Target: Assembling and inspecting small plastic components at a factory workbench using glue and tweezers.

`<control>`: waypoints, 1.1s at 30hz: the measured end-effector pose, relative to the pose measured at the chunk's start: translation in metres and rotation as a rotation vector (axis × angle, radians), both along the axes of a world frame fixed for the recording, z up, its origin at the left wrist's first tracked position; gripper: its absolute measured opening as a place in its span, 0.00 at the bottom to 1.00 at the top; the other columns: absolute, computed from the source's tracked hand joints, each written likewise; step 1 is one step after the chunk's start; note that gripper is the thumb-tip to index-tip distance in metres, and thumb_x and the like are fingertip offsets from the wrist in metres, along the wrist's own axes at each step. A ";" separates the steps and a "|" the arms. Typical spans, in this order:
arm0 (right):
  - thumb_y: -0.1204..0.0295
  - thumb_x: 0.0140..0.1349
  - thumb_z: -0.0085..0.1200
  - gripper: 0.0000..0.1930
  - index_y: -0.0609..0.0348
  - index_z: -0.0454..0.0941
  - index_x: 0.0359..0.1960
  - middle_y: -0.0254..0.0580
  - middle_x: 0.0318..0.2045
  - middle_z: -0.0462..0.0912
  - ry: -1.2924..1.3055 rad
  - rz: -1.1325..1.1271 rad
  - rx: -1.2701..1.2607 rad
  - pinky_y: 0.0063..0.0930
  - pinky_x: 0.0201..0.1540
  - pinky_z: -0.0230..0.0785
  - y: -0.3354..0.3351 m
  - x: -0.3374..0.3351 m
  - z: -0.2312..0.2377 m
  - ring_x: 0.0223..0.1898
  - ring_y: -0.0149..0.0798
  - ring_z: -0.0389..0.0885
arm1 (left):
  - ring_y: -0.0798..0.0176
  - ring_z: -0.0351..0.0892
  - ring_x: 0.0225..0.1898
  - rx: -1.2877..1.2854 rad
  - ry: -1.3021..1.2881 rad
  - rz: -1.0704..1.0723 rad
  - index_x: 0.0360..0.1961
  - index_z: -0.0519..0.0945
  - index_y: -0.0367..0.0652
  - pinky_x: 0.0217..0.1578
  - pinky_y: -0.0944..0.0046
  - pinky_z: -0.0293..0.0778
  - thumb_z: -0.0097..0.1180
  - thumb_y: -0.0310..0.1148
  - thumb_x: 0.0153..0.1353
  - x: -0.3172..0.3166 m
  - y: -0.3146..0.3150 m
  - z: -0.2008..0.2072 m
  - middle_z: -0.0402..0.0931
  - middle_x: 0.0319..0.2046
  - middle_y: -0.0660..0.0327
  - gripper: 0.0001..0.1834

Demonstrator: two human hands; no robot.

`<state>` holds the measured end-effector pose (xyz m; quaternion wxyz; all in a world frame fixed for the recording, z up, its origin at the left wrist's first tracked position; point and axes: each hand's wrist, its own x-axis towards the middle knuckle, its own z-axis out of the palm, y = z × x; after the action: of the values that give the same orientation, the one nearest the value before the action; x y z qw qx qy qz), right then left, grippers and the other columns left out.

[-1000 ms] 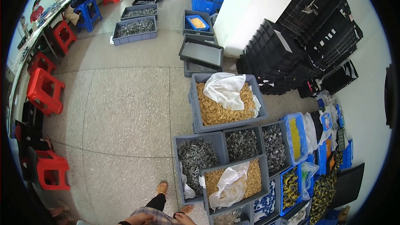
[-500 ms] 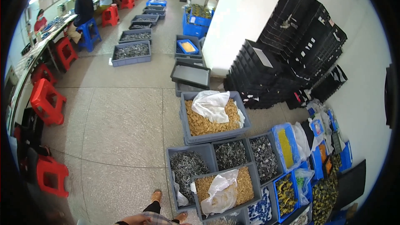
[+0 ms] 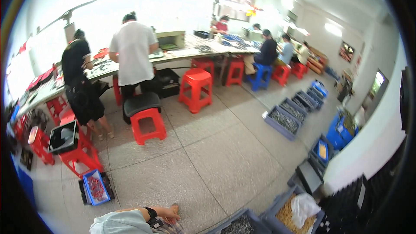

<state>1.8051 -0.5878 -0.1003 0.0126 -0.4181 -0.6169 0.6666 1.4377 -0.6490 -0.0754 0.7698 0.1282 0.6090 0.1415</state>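
One hand, broad floor between it and bench edge

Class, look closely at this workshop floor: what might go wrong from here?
1. The blue tray of red pieces sits low on the walkway, so a passing foot might kick it and scatter them.
2. The black box seems perched on a red stool; a bump could tip it off.
3. Grey bins line the floor at the right, so someone walking through might trip.
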 end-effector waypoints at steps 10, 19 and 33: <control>0.69 0.58 0.39 0.11 0.61 0.64 0.39 0.56 0.37 0.65 -0.043 0.646 0.597 0.38 0.44 0.54 0.054 -0.102 0.099 0.39 0.52 0.61 | 0.67 0.74 0.34 0.141 0.017 0.352 0.46 0.71 0.44 0.35 0.66 0.72 0.45 0.48 0.58 -0.146 -0.019 -0.024 0.75 0.35 0.60 0.22; 0.65 0.56 0.47 0.15 0.65 0.69 0.40 0.48 0.31 0.75 -0.270 0.190 0.044 0.34 0.33 0.67 0.180 -0.304 0.006 0.32 0.43 0.74 | 0.68 0.75 0.32 0.239 0.345 0.873 0.41 0.75 0.41 0.31 0.70 0.72 0.44 0.40 0.59 -0.290 -0.012 0.061 0.76 0.31 0.59 0.16; 0.64 0.55 0.52 0.14 0.66 0.77 0.31 0.41 0.24 0.79 -0.354 0.182 0.016 0.27 0.26 0.69 0.410 -0.529 0.010 0.24 0.35 0.77 | 0.64 0.77 0.32 0.082 0.377 1.151 0.40 0.74 0.39 0.32 0.67 0.73 0.46 0.39 0.59 -0.408 0.112 0.057 0.76 0.31 0.57 0.15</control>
<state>1.2758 -0.1773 -0.0900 -0.1531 -0.4713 -0.6501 0.5760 1.0302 -0.5366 -0.0187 0.4430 -0.1693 0.7003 0.5335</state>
